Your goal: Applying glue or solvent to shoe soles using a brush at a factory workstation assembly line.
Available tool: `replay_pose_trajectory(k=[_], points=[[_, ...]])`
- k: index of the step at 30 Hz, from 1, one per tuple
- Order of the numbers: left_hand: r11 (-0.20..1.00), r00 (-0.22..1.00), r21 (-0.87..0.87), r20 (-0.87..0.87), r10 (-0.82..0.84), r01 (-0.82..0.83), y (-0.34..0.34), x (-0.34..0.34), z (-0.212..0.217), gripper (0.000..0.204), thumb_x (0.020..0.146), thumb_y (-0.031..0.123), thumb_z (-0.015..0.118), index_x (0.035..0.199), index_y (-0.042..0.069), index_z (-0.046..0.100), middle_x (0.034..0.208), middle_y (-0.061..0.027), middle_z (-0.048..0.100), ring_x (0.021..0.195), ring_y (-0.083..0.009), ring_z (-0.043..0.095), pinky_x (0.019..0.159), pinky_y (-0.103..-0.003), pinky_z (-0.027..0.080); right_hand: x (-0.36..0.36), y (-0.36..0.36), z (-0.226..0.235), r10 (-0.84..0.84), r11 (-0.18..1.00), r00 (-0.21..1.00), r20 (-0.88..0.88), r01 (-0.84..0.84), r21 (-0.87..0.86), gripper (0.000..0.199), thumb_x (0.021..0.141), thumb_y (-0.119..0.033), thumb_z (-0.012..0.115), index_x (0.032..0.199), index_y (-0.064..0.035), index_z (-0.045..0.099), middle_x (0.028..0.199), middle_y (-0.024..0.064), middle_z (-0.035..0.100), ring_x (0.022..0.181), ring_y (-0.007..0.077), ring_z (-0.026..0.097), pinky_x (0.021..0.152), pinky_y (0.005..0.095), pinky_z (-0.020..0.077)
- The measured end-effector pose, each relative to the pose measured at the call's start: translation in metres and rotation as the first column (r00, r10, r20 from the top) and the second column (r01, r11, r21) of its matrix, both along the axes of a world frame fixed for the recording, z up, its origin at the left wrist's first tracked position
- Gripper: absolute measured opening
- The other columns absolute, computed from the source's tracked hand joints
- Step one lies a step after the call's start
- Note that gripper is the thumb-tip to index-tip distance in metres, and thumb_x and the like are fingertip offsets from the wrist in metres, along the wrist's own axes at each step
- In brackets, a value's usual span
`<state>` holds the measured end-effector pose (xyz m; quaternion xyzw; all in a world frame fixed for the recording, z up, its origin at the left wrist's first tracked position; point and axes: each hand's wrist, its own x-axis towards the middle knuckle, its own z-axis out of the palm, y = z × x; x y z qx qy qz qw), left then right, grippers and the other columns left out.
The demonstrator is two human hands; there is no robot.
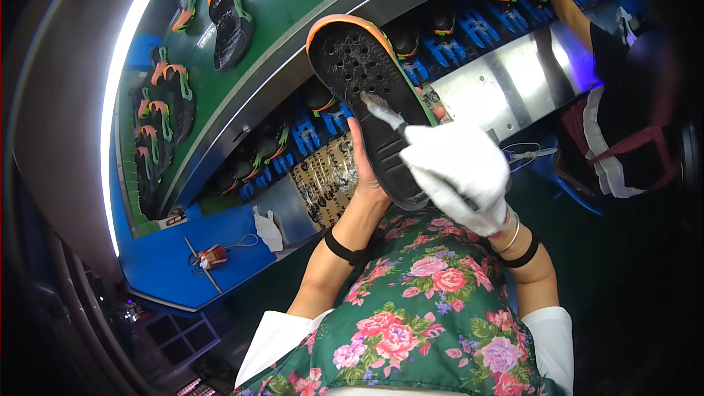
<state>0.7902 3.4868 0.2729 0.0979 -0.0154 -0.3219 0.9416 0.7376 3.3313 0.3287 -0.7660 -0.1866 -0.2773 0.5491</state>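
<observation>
Much of the left hand (364, 169) is hidden behind the black shoe sole (374, 95) it grips from below; only the palm edge and wrist show, the fingers wrapped out of sight round the far side. The sole is held up in the air above the person's lap, tread side facing us, matte black rubber studded with small holes, with an orange rim round the toe. The right hand (458, 176), in a white cloth glove, is clenched on a small brush (383, 112) whose pale bristles touch the middle of the tread; the handle is mostly swallowed by the glove. A flowered green apron (425, 315) covers the lap. Beyond, a green conveyor belt (293, 0) carries more black soles with orange and green straps, bent by the lens. The rack of blue holders (455, 48) under it lies in shadow, hard to make out. At the upper right another person's arm (572, 11) is cut off by the edge.
</observation>
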Motion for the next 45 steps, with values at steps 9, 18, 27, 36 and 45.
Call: replay_pose_trajectory(k=[9,18,27,36,45], points=[[0.996,0.993,-0.046,-0.090,0.078,-0.082,-0.009,0.005,0.005,0.084,0.092,0.075,0.046,0.153,0.017,0.039,0.149,-0.0090,0.050,0.133,-0.0460,0.049,0.103,-0.066,0.047,-0.005,-0.008,-0.014,0.007,0.995,1.000,-0.017,-0.005,0.102,0.023,0.074,0.003,0.078,0.096,-0.0049,0.076,0.101,0.0136,0.075,0.088,0.0264,0.072,0.078,0.0358,0.0564],[1.000,0.998,0.030,0.057,-0.006,0.004,-0.010,0.015,0.009,0.096,0.087,0.084,0.043,0.154,0.017,0.034,0.143,-0.0252,0.052,0.111,-0.0480,0.064,0.097,-0.061,0.052,-0.001,-0.012,-0.023,0.093,0.984,0.996,-0.010,-0.090,0.150,0.025,0.074,0.001,0.080,0.098,-0.0054,0.077,0.098,0.0141,0.076,0.084,0.0269,0.071,0.076,0.0368,0.0557],[0.998,0.999,-0.055,0.004,0.042,-0.042,-0.011,0.023,0.000,0.096,0.087,0.082,0.047,0.154,0.014,0.035,0.141,-0.0287,0.052,0.125,-0.0461,0.056,0.100,-0.065,0.050,-0.005,-0.021,-0.023,0.214,0.955,0.975,-0.058,-0.196,0.223,0.017,0.073,0.001,0.080,0.088,-0.0054,0.076,0.095,0.0123,0.076,0.082,0.0254,0.071,0.074,0.0347,0.0558],[0.997,0.998,-0.077,0.052,0.017,-0.013,-0.001,0.026,-0.010,0.097,0.086,0.080,0.052,0.155,0.013,0.034,0.144,-0.0274,0.050,0.132,-0.0449,0.051,0.102,-0.068,0.045,-0.010,-0.023,-0.030,0.397,0.867,0.913,-0.088,-0.342,0.363,0.013,0.073,-0.002,0.081,0.084,-0.0060,0.077,0.091,0.0118,0.076,0.080,0.0242,0.072,0.074,0.0349,0.0567],[0.997,1.000,-0.077,-0.002,-0.002,0.002,-0.003,0.023,-0.006,0.103,0.084,0.080,0.056,0.157,0.012,0.029,0.145,-0.0287,0.047,0.126,-0.0501,0.052,0.102,-0.064,0.047,-0.014,-0.031,-0.034,0.474,0.860,0.866,-0.159,-0.418,0.291,0.016,0.073,-0.002,0.082,0.088,-0.0085,0.078,0.093,0.0109,0.076,0.080,0.0250,0.072,0.071,0.0348,0.0560]])
